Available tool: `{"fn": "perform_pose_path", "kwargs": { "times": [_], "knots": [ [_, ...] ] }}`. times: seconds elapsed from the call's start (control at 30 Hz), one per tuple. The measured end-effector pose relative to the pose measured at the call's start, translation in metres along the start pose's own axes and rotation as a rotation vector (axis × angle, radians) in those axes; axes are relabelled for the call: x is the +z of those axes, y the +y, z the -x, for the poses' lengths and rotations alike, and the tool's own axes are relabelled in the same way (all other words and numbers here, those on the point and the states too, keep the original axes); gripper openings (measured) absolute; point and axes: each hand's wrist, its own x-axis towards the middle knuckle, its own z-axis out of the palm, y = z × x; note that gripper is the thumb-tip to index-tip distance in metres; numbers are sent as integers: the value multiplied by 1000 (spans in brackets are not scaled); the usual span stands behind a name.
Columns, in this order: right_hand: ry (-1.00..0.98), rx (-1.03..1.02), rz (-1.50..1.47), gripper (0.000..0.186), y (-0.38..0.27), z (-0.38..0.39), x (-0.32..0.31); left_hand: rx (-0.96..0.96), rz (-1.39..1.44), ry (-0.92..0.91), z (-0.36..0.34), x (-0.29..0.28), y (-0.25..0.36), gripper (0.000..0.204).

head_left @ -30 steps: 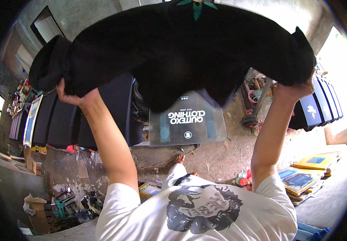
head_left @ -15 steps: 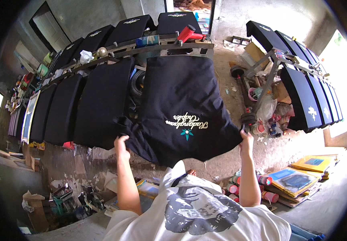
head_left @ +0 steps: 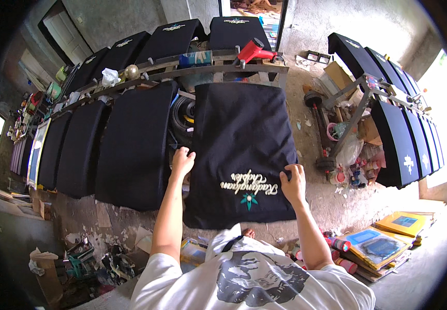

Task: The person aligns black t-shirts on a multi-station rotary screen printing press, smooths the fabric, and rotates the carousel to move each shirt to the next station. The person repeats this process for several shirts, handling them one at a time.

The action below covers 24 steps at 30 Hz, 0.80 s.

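A black T-shirt point(head_left: 241, 134) lies stretched over a board in front of me. Pale script lettering and a green star-like leaf emblem sit near its close end. My left hand point(head_left: 183, 162) is closed at the shirt's left edge, its fingers curled there. On the opposite edge, beside the lettering, my right hand point(head_left: 294, 184) pinches the cloth between thumb and fingers. The fabric looks fairly flat, with soft wrinkles in the middle. Left of it, a plain black shirt point(head_left: 133, 147) covers a neighbouring board.
A red heat gun point(head_left: 253, 50) rests on the metal rack point(head_left: 208, 71) beyond the shirt, near a blue can point(head_left: 196, 59). More black shirts point(head_left: 407, 150) drape another rack at right. Framed printing screens point(head_left: 373, 248) are stacked at lower right. A barbell-like bar point(head_left: 317, 126) lies on the littered floor.
The shirt's near end, bunched and lifted before, now lies smoother and straighter on the board. Both hands have moved inward and farther from me, along the shirt's sides.
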Motion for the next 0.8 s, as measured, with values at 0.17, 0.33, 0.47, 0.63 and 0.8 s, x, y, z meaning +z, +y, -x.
{"fn": "perform_pose_path", "kwargs": {
  "times": [0.17, 0.33, 0.47, 0.63, 0.8],
  "knots": [
    [-159, 21, -107, 19, -24, -63, 45, -55, 226, 14, -123, 41, 11, 50],
    [-231, 25, -207, 15, -44, -119, 82, -122, 397, -12, -232, 67, 24, 52],
    [-284, 81, -309, 14, -52, -156, 106, -80, 369, 65, -288, 74, 33, 49],
    [-430, 360, -565, 24, -60, -205, 148, 62, 419, 267, -303, 61, 32, 35],
    [-340, 922, -1207, 42, -102, -286, 145, 419, 594, -541, -187, -6, 154, 11]
  ]
}}
